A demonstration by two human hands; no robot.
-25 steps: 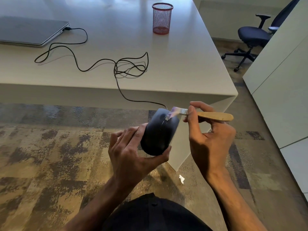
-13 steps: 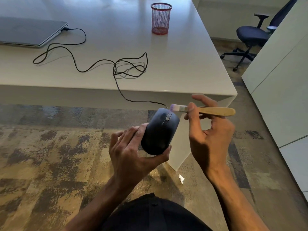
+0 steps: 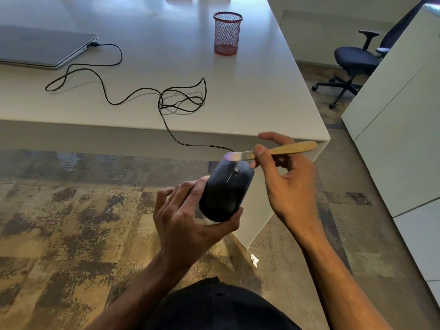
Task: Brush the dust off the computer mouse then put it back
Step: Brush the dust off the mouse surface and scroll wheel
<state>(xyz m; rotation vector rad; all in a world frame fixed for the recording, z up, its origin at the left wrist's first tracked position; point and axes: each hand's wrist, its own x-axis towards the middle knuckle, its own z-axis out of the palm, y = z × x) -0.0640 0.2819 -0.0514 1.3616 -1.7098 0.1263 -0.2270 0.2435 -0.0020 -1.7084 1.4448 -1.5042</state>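
1. Now the left hand (image 3: 190, 220) grips the mouse (image 3: 226, 191) off the desk (image 3: 262, 91); a loose grip could drop it.
2. The right hand (image 3: 288, 184) pinches the brush (image 3: 273, 151), bristles beyond its fingertips at the mouse's front; the cable (image 3: 166, 125) may snag.

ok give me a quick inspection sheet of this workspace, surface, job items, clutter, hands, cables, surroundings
surface: white desk; the mouse is off it, held out over the carpet.
job's things: black mouse, top up; wooden-handled brush with bristles at the mouse's front edge.
clutter: red mesh cup and closed laptop on the desk; white scrap on the carpet.
hands: left hand grips the mouse; right hand pinches the brush near its ferrule.
cables: mouse cable runs loosely looped across the desk from the laptop's side and over the desk edge to the mouse.
surroundings: office chair at far right; white cabinets on the right.
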